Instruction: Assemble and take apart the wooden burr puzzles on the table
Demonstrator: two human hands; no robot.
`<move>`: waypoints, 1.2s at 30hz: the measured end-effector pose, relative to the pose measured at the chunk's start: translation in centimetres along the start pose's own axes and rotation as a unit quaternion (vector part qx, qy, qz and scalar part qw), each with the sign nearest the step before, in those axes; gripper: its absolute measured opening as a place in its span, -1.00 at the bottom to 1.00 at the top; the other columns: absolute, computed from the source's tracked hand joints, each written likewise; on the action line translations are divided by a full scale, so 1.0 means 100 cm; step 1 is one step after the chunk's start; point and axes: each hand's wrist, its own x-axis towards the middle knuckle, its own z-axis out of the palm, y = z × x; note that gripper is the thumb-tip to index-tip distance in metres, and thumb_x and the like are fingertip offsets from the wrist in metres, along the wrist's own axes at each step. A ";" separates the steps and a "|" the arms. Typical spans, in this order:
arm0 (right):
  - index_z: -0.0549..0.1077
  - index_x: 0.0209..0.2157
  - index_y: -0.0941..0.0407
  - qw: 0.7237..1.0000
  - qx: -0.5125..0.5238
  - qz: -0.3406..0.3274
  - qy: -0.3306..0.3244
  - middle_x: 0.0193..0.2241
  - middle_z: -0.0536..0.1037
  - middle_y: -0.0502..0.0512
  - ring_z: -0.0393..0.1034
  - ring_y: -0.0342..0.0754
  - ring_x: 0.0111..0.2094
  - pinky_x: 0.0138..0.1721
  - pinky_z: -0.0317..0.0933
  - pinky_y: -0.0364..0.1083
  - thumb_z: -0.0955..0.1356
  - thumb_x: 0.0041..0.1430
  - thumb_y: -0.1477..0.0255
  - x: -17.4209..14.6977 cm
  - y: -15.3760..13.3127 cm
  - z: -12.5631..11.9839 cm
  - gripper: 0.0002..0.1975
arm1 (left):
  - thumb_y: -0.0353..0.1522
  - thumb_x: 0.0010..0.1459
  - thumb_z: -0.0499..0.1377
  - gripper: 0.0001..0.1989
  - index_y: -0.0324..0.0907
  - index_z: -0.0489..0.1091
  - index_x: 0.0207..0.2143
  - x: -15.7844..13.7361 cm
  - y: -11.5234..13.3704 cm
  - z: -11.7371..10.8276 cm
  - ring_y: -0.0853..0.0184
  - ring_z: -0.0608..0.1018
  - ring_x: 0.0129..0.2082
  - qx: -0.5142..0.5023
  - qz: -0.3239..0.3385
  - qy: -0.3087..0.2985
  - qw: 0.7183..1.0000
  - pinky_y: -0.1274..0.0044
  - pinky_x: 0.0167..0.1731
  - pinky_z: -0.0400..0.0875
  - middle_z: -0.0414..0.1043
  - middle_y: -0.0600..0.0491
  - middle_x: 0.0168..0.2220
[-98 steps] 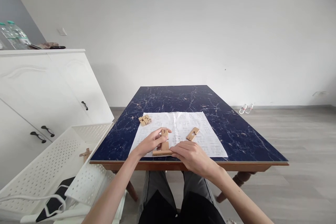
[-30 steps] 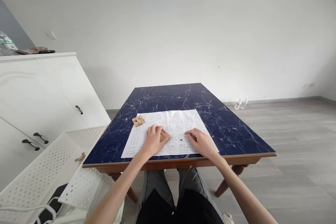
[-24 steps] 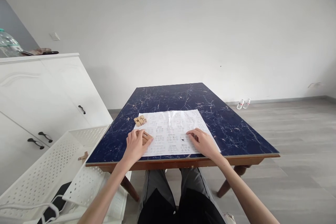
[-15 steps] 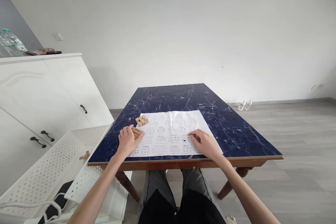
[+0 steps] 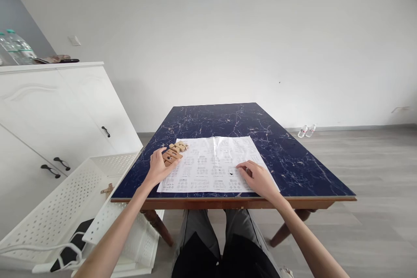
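My left hand (image 5: 158, 167) grips a flat wooden puzzle board (image 5: 171, 156) with slots cut in it, the thumb along its near side and the fingers at its left edge. Just beyond the board, a cluster of small light wooden blocks (image 5: 178, 146) lies by the upper left corner of a large printed sheet (image 5: 211, 156). My right hand (image 5: 257, 178) rests on the right part of that sheet with its fingers loosely bent and a gap beside the thumb. I see nothing held there. A small black mark or piece (image 5: 231, 173) shows left of its fingertips.
The sheet lies on a dark blue marble-patterned table (image 5: 215, 121) with a wooden edge. To the left stand a white cabinet (image 5: 78, 104) and a white perforated rack (image 5: 61, 208) holding a small wooden piece (image 5: 107, 189). Two plastic bottles (image 5: 306, 131) stand on the floor by the wall.
The wooden board has tilted or shifted away from me toward the blocks, showing more of its slotted face. My left hand moved slightly with it. My right hand stays on the sheet.
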 end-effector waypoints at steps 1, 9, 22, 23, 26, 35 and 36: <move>0.61 -0.07 0.03 1.000 0.002 0.001 -0.001 -0.20 0.66 0.14 0.50 0.05 -0.33 -0.28 0.32 -0.03 0.23 0.46 0.21 0.000 0.000 0.000 -0.64 | 0.16 0.12 0.26 -0.11 -0.19 0.19 0.31 -0.004 -0.003 -0.004 -0.23 0.34 0.32 -0.005 0.002 -0.003 1.000 0.02 0.24 0.33 0.28 -0.30 0.28; 0.61 -0.11 0.04 1.000 0.019 0.013 0.000 -0.13 0.69 0.18 0.51 0.07 -0.33 -0.26 0.34 0.01 0.21 0.48 0.17 -0.004 -0.004 -0.003 -0.61 | 0.11 0.11 0.30 -0.11 -0.18 0.17 0.32 -0.033 -0.008 -0.030 -0.15 0.36 0.35 -0.027 -0.007 -0.021 0.999 0.05 0.32 0.29 0.30 -0.26 0.31; 0.62 -0.10 0.04 0.998 0.053 0.033 -0.012 -0.24 0.68 0.16 0.52 0.06 -0.36 -0.33 0.34 -0.04 0.21 0.50 0.09 -0.006 -0.003 -0.006 -0.56 | 0.10 0.20 0.27 -0.16 -0.14 0.15 0.34 -0.042 -0.001 -0.036 -0.12 0.37 0.36 -0.030 -0.061 -0.039 0.997 0.10 0.28 0.35 0.31 -0.27 0.33; 0.62 -0.10 0.04 0.998 0.057 0.036 -0.013 -0.24 0.68 0.16 0.51 0.05 -0.36 -0.34 0.34 -0.05 0.21 0.50 0.09 -0.006 -0.003 -0.006 -0.56 | 0.10 0.21 0.26 -0.18 -0.14 0.15 0.34 -0.042 0.000 -0.036 -0.12 0.37 0.36 -0.029 -0.063 -0.041 0.997 0.10 0.28 0.35 0.31 -0.26 0.33; 0.62 -0.08 0.03 0.996 0.070 0.052 -0.013 -0.22 0.68 0.15 0.48 0.03 -0.39 -0.37 0.33 -0.06 0.22 0.50 0.08 -0.007 -0.005 -0.007 -0.57 | 0.08 0.23 0.26 -0.22 -0.13 0.17 0.32 -0.042 0.001 -0.037 -0.12 0.37 0.35 -0.024 -0.064 -0.040 0.997 0.09 0.29 0.34 0.33 -0.24 0.31; 0.62 -0.10 0.01 0.993 0.068 0.097 -0.004 -0.32 0.65 0.11 0.40 0.00 -0.47 -0.44 0.32 -0.09 0.26 0.49 0.06 -0.008 -0.009 -0.008 -0.59 | 0.06 0.26 0.26 -0.24 -0.07 0.14 0.35 -0.044 0.002 -0.037 -0.11 0.37 0.35 -0.033 -0.075 -0.039 0.996 0.06 0.30 0.34 0.31 -0.21 0.33; 0.62 -0.09 0.01 0.993 0.067 0.098 -0.005 -0.32 0.65 0.12 0.40 0.00 -0.47 -0.46 0.31 -0.09 0.26 0.49 0.06 -0.008 -0.009 -0.007 -0.59 | 0.06 0.26 0.26 -0.24 -0.06 0.14 0.35 -0.044 0.002 -0.038 -0.11 0.37 0.35 -0.032 -0.077 -0.039 0.996 0.06 0.29 0.35 0.32 -0.21 0.33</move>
